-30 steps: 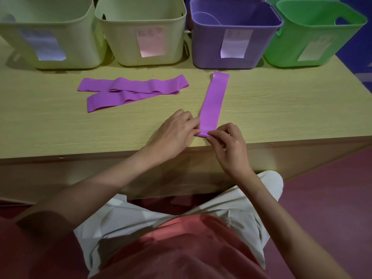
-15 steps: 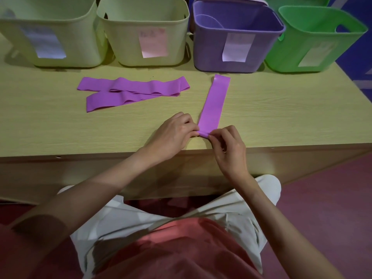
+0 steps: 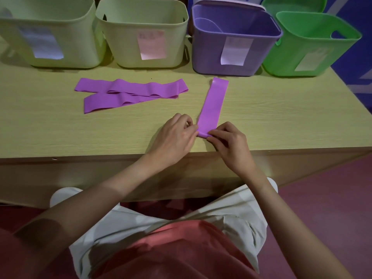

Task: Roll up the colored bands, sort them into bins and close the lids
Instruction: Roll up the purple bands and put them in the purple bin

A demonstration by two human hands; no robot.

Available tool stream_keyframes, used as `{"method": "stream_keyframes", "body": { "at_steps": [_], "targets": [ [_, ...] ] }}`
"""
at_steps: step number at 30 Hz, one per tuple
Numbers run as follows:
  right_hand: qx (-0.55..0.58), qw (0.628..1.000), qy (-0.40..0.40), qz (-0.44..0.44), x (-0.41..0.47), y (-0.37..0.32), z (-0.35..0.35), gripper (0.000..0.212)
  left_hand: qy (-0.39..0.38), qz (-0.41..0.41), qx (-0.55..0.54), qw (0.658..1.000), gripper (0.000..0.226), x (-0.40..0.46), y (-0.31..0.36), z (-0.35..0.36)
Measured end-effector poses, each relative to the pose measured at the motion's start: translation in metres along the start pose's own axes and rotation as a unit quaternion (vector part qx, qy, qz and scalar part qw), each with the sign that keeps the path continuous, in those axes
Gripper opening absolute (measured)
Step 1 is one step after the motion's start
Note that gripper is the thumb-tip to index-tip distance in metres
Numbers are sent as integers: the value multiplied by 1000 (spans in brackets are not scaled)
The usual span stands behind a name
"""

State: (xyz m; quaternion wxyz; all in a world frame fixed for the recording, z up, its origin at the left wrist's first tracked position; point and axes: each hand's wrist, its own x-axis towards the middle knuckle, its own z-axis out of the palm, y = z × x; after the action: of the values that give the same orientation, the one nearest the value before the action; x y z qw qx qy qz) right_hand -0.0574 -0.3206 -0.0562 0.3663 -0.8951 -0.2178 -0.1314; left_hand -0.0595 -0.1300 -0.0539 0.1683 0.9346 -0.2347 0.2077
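A purple band (image 3: 213,106) lies flat on the wooden table (image 3: 281,117), running from the table's near edge toward the purple bin (image 3: 233,59). Its near end is curled into a small roll. My left hand (image 3: 175,137) pinches that rolled end from the left and my right hand (image 3: 229,143) pinches it from the right. Two more purple bands (image 3: 128,92) lie crossed and flat on the table to the left.
Four open bins stand in a row at the back: two pale green bins (image 3: 50,35) (image 3: 145,35), the purple one, and a bright green bin (image 3: 310,47). Each carries a paper label. A lid (image 3: 229,4) leans behind the purple bin.
The near end of the band has been rolled slightly further away from me, and both hands have crept forward with it.
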Motion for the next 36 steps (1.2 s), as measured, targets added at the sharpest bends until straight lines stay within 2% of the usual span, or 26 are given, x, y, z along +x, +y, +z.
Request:
{"method": "stream_keyframes", "body": {
  "at_steps": [6,13,17,24,28,33,36],
  "targets": [
    [-14,1000,-18,-10,5,3,-3,17,-25,30,-54,998,13,6,-6,3],
    [-37,998,51,-3,-2,3,10,23,-26,12,-50,998,20,10,-4,4],
    [-33,999,22,-20,0,5,8,21,-17,4,-53,998,15,11,-2,4],
    [-8,1000,11,5,10,11,10,11,-18,0,-77,997,17,12,-5,5],
    [40,999,10,27,15,13,6,12,-13,-1,-85,996,19,16,-5,6],
    [172,981,71,61,34,-4,-5,7,35,-37,-124,991,25,37,-4,-9],
    [241,964,101,49,56,-19,-18,9,49,-41,-147,987,34,55,-5,-26]
  ]
}}
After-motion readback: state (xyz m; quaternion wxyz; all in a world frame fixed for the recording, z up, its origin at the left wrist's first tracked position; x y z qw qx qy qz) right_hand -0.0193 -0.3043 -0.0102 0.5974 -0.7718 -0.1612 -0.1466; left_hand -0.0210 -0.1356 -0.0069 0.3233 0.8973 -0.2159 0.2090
